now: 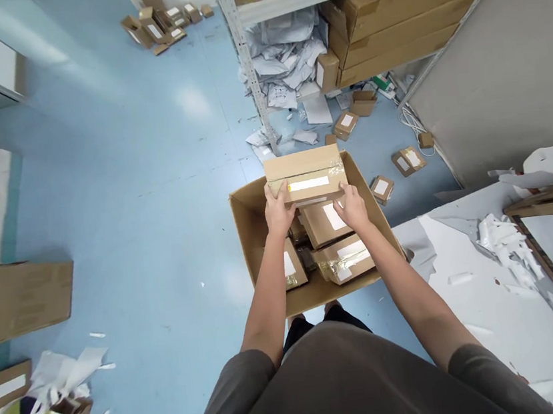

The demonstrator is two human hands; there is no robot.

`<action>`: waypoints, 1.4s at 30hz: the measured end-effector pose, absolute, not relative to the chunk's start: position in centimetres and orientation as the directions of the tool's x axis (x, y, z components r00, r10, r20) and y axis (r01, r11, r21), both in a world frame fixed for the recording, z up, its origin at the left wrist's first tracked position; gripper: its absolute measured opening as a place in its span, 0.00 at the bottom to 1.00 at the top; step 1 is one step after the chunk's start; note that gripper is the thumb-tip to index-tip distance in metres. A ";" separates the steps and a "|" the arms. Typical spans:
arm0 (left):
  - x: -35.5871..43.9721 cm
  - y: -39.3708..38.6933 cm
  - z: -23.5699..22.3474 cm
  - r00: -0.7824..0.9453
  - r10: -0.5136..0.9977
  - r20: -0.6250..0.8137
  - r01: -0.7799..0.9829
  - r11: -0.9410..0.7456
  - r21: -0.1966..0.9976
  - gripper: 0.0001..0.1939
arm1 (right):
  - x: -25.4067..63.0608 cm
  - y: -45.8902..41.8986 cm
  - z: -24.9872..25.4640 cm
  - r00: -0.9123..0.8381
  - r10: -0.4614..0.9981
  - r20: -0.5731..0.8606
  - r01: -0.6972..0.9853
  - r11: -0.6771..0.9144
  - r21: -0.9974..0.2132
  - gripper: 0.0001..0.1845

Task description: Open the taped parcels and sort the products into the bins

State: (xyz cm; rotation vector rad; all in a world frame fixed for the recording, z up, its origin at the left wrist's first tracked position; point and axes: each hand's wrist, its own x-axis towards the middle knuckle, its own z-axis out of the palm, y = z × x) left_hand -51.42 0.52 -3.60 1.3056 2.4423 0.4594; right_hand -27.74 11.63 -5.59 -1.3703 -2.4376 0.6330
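Both my hands hold a taped brown cardboard box (304,166) with a white label, over the far side of a large open carton (252,213). My left hand (278,210) grips its left end, thumb on the front face. At the right end, my right hand (351,208) has its fingers closed on the lower corner. Inside the carton lie several smaller parcels, among them a labelled box (316,225) just below the held one and a taped box (343,259) nearer me. The held box hides the carton's far wall.
Ahead stands a metal shelf (252,69) with long cartons and grey mailing bags (288,54). Small boxes (408,160) lie on the floor to the right. A white table (472,284) with paper scraps is at my right. Another carton (20,299) stands at left.
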 end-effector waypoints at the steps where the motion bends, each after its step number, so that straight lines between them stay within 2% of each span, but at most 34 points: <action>1: -51.8 -0.8 -3.0 -0.523 0.842 -0.129 0.733 0.522 0.437 0.45 | -28.2 10.3 -4.9 -0.509 0.861 0.022 0.742 0.451 -0.495 0.33; 6: -53.1 -8.1 -1.7 -0.551 0.824 -0.135 0.689 0.540 0.484 0.45 | -30.3 4.1 -3.4 -0.499 0.866 0.014 0.752 0.442 -0.489 0.29; 13: -52.7 -17.6 -2.5 -0.577 0.783 -0.232 0.597 0.598 0.534 0.49 | -29.7 -4.8 -5.9 -0.529 0.846 0.061 0.674 0.463 -0.575 0.26; 19: -50.2 -23.8 -4.5 -0.551 0.753 -0.358 0.551 0.651 0.522 0.44 | -25.7 -12.3 -9.1 -0.521 0.848 -0.099 0.713 0.369 -0.596 0.27; 26: -45.3 -30.1 -8.8 -0.551 0.721 -0.420 0.504 0.689 0.521 0.40 | -22.0 -16.5 -10.9 -0.550 0.788 -0.276 0.764 0.340 -0.549 0.27; 30: -43.1 -32.0 -10.0 -0.540 0.723 -0.431 0.500 0.687 0.528 0.42 | -20.3 -17.5 -11.2 -0.558 0.745 -0.365 0.793 0.349 -0.500 0.30; 37: -41.3 -32.4 -11.3 -0.570 0.638 -0.517 0.487 0.770 0.413 0.41 | -18.8 -19.3 -11.5 -0.533 0.622 -0.574 0.845 0.419 -0.331 0.50; 42: -40.1 -32.3 -12.6 -0.573 0.615 -0.541 0.506 0.785 0.357 0.39 | -19.7 -19.2 -12.8 -0.509 0.575 -0.641 0.847 0.469 -0.251 0.51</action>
